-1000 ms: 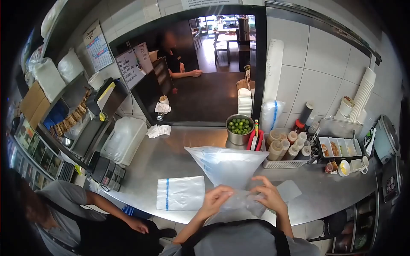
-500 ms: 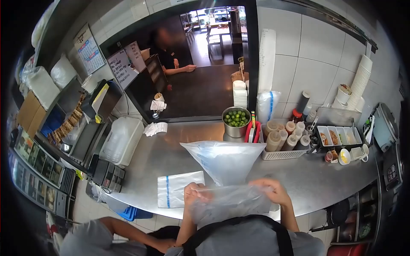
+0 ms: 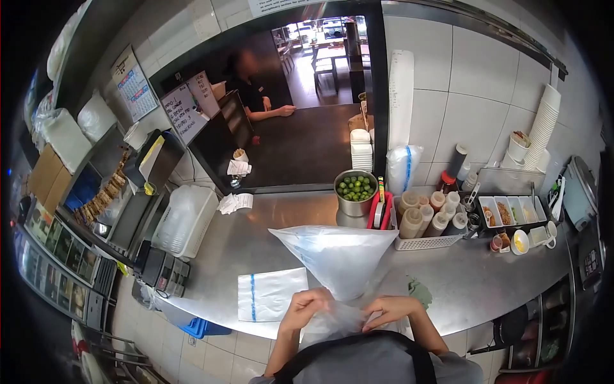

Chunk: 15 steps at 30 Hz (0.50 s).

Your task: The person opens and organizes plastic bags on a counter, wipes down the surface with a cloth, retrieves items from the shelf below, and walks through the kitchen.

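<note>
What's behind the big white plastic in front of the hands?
Past the white plastic, the steel counter and a metal pot of green fruit show. Whatever the plastic itself covers cannot be seen.

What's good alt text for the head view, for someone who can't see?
A person's left hand and right hand hold a translucent plastic bag at a metal counter; beyond are a white bag, a pot of green fruit and a basket of bottles.
</note>
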Motion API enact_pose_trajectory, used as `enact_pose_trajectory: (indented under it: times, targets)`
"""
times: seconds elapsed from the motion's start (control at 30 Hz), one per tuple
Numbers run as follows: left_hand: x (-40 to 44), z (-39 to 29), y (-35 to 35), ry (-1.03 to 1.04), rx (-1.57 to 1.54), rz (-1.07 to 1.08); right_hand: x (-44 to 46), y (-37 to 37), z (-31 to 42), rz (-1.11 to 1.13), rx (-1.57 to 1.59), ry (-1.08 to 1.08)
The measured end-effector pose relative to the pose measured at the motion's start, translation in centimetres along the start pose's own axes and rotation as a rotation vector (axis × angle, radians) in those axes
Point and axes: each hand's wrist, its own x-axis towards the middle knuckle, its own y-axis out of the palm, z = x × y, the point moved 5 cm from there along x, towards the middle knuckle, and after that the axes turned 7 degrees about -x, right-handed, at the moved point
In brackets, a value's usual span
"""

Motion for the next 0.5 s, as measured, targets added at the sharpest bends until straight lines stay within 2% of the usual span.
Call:
enact_pose_trajectory:
  times: [0.03,0.1,0.13,0.2,0.23,0.3,0.37,0.4,0.47,0.5]
  targets:
    - [-0.2,-0.1,-0.1,0.040,-0.118,-0.026,-0.3,-0.6,0.1,-0.108,-0.027,-0.097]
    - [-1.7,1.5,-2.1,-0.097,-0.208,-0.085,-1.8,-1.3,0.2,-0.329,-0.075,-0.285]
    - [-2.2,2.2,-3.1,-0.161,-0.254,-0.109,-2.7,-1.7,0.5,-0.386,0.082,-0.427]
    - [-1.9,2.3,-1.9,-0.529,0.019,0.064,-4.6,-2.8,0.8,-0.487,0.395,-0.711]
    - [-2.2,2.5,-1.6,-0.709,0.161,0.148,-5.0,-2.9,-0.2,-0.544,0.490,-0.592]
    - [-2.2,3.1,-1.2,-0.659,0.145,0.405,-5.3,-2.5,-1.9,-0.647,0.674,-0.349]
    - [-2.0,2.9,-2.1,-0.643,0.046,0.577,-5.7,-3.9,-1.5,-0.633,0.386,-0.192]
    - [-1.5,1.8,-2.9,-0.510,-0.007,0.530,-5.8,-4.8,-1.0,-0.621,0.244,-0.112]
    - [0.1,-0.7,-3.4,-0.250,-0.113,0.430,-6.9,-6.1,0.0,-0.660,0.207,-0.274]
    - [0.7,-1.3,-3.5,-0.198,0.003,0.412,-7.4,-6.6,0.6,-0.678,0.190,-0.353]
